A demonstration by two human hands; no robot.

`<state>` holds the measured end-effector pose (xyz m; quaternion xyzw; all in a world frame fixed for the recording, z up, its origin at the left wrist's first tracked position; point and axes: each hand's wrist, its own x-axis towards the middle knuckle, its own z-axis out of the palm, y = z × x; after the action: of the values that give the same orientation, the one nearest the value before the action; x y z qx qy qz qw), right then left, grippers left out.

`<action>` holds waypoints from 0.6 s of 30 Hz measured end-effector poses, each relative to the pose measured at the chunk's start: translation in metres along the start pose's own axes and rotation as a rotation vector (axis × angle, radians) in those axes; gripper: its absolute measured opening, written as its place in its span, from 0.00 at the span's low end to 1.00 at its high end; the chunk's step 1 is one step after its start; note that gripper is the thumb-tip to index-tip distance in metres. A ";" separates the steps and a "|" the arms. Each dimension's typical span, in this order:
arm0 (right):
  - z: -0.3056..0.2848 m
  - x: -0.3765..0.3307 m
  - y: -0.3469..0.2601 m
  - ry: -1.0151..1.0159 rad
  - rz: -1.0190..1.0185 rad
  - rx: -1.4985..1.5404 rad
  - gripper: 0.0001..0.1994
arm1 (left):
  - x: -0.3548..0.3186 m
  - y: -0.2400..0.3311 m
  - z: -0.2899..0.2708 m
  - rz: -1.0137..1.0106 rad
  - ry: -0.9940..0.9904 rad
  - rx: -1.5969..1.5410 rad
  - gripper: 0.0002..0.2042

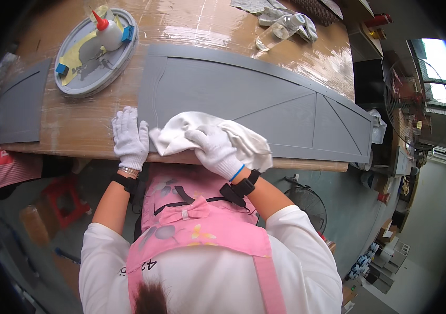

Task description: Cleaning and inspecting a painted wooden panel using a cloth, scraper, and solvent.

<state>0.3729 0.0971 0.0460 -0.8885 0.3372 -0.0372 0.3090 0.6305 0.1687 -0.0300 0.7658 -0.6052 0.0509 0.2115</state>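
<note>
A long grey panel [265, 99] with raised border lines and diagonal grooves lies across the wooden table. My right hand [213, 150], in a white glove, presses a crumpled white cloth [244, 140] onto the panel's near edge. My left hand [130, 137], also gloved, lies flat with fingers together on the table at the panel's left end, touching its edge. Both wrists carry black straps.
A round grey tray [84, 81] at the back left holds a white glue bottle [107, 32] with a red tip and yellow sheets. A smaller grey panel [20, 107] lies at far left. A clear bottle [278, 30] and rags sit at the back. Fans stand right of the table [76, 125].
</note>
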 end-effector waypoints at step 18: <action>0.044 0.049 -0.024 0.092 -0.312 -0.173 0.34 | -0.003 -0.001 0.000 -0.011 0.045 -0.036 0.24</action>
<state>0.4367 0.1041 0.0171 -0.9507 0.2109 -0.0959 0.2060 0.6313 0.1714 -0.0309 0.7637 -0.5970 0.0560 0.2390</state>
